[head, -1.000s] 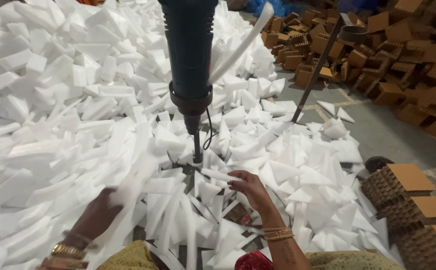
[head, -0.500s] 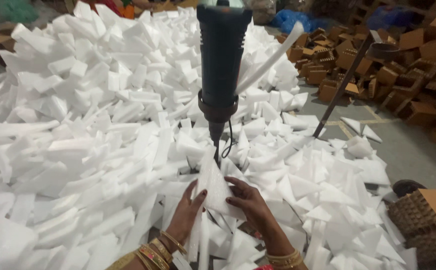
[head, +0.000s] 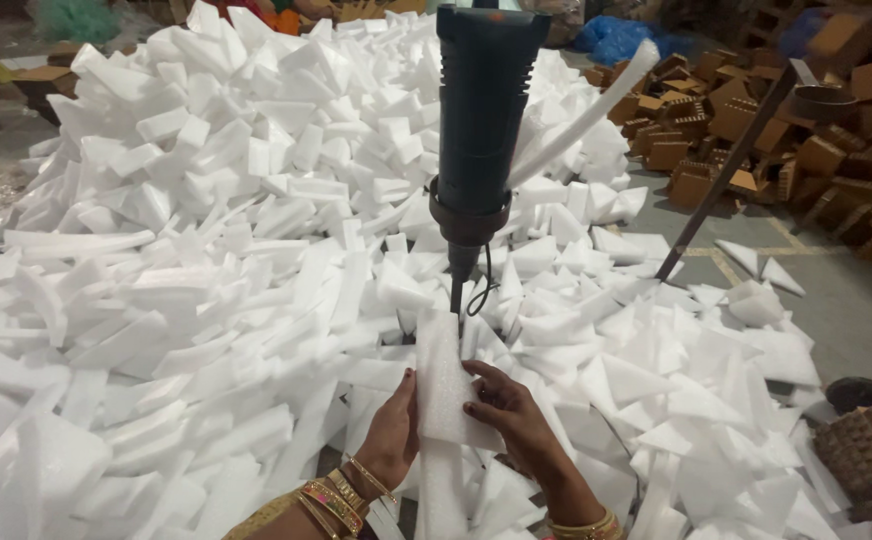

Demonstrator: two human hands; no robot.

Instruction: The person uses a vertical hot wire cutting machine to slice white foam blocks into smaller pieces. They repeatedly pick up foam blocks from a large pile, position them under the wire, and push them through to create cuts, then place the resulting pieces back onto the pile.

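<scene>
Honestly, with both my hands, left hand [head: 393,440] and right hand [head: 516,418], clamped on the foam strip [head: 444,385] at centre frame, I reckon fingertips could graze the hot cutter tip [head: 456,300] just above.

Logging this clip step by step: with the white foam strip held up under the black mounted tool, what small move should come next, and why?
Probably a short push of the white foam strip up and forward onto the thin tip of the black mounted tool. The left hand and right hand grip the strip's two edges, and its top end sits just below the tip, seemingly not yet fed in.
</scene>
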